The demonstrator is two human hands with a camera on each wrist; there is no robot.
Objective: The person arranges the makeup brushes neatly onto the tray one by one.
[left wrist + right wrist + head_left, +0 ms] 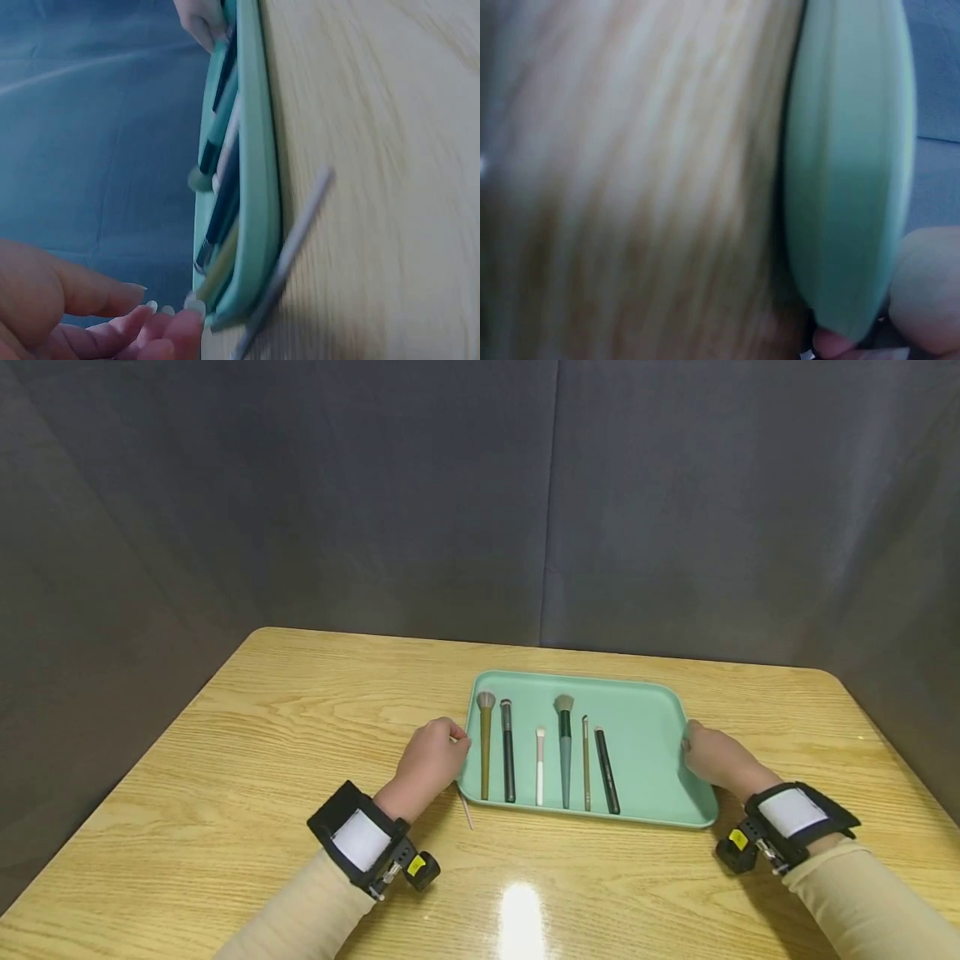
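The tray (652,735) is mint green, a flat rectangle with rounded corners and a low raised rim. It lies on the wooden worktop (300,727), a little right of the middle and close to the person.

The left hand (431,760) is at the left rim of the tray. Its fingers are curled, and in the left wrist view the fingertips (191,311) are just at the rim; whether they grip it I cannot tell. The right hand (712,756) is at the right rim, and in the right wrist view a fingertip (832,345) is under the edge of the tray with the thumb above, so this grip pinches the rim.

A thin pale stick (466,810) lies on the worktop just outside the left rim, under the left hand.

The left half of the worktop is bare wood, and a wide strip is also free between the tray and the far edge. The right side of the tray is not far from the right edge of the worktop.

On the tray lie six brushes (565,743), side by side with the bristles away from the person. There is one tray and one stick.
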